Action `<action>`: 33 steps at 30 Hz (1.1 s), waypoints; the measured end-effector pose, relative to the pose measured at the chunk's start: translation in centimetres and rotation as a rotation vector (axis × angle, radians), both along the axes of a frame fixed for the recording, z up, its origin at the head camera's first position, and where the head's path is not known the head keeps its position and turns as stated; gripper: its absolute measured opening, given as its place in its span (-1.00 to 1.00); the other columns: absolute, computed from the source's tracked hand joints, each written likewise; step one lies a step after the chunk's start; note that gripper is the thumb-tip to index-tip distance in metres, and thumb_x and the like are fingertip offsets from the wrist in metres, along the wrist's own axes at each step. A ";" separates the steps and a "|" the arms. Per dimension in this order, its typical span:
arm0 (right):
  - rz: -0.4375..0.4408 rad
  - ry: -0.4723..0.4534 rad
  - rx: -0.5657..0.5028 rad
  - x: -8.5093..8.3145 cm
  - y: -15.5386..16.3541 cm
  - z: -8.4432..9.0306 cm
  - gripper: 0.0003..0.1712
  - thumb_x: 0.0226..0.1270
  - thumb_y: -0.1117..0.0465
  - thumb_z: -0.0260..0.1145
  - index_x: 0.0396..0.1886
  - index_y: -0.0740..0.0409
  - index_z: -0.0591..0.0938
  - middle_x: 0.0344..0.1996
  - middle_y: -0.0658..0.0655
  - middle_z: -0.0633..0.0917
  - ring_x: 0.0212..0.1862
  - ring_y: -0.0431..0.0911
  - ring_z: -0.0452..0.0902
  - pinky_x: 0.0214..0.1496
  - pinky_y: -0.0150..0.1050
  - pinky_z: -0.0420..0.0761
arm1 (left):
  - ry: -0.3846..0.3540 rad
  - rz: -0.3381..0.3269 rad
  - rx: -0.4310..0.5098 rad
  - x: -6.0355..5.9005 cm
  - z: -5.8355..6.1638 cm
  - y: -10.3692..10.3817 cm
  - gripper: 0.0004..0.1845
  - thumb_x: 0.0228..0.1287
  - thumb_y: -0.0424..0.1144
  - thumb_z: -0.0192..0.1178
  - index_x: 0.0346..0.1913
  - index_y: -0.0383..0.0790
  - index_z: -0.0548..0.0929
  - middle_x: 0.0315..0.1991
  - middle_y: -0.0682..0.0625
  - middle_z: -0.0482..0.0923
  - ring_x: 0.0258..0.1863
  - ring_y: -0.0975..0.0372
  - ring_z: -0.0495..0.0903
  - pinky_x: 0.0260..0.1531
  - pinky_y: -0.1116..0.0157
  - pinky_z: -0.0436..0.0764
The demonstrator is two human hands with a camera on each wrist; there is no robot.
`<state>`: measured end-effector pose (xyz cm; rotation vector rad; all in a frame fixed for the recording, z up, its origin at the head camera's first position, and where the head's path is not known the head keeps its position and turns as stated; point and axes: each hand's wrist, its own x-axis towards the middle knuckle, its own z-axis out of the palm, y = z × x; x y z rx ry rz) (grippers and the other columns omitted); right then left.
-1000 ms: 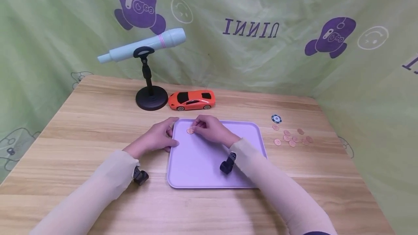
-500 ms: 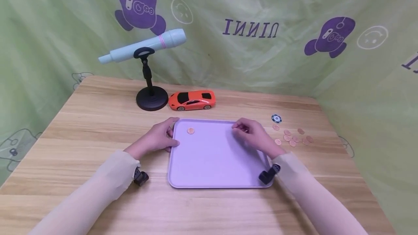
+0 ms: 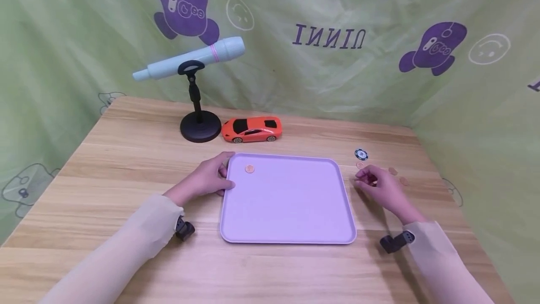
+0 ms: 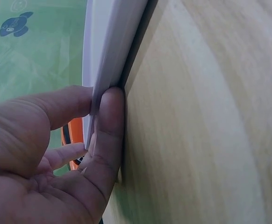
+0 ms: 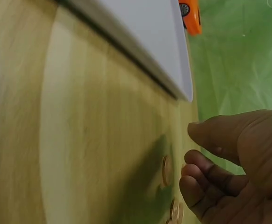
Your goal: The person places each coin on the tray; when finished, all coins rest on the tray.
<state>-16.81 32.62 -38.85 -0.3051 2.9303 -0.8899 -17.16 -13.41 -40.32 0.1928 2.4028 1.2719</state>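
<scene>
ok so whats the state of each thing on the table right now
tray: flat on the table, one coin lying in its far left corner
left hand: gripping the tray's left edge
right hand: fingers curled over the loose coins, holding nothing visible
toy car: on its wheels
microphone: tilted in its stand
poker chip: lying flat

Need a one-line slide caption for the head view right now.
Left hand grips the purple tray holding one coin, right hand over scattered coins.
</scene>
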 end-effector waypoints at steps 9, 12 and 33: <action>0.014 0.003 0.057 0.2 1.5 -1.0 -0.79 0.31 0.36 0.44 -0.10 0.35 0.69 -0.22 0.24 0.76 -0.20 -0.18 0.59 -0.15 -0.46 0.62 | -0.007 0.004 -0.012 0.0 0.0 0.1 -0.06 0.33 -0.41 0.37 0.66 -0.19 0.09 -0.06 -0.26 0.50 -0.37 0.17 0.63 -0.34 0.31 0.80; 0.014 0.003 0.057 0.1 1.6 -1.1 -0.79 0.32 0.37 0.43 -0.09 0.34 0.69 -0.22 0.23 0.75 -0.21 -0.20 0.57 -0.16 -0.47 0.62 | -0.008 0.005 -0.012 0.0 0.1 0.1 -0.06 0.33 -0.41 0.37 0.66 -0.20 0.09 -0.06 -0.26 0.49 -0.37 0.16 0.62 -0.34 0.31 0.80; -0.028 -0.023 0.069 0.0 1.4 -1.1 -0.80 0.36 0.34 0.41 -0.10 0.35 0.65 -0.27 0.22 0.72 -0.23 -0.12 0.56 -0.25 -0.44 0.55 | -0.003 0.004 0.008 0.3 0.1 0.4 -0.08 0.32 -0.47 0.33 0.66 -0.25 0.09 -0.08 -0.26 0.46 -0.39 0.17 0.60 -0.37 0.29 0.80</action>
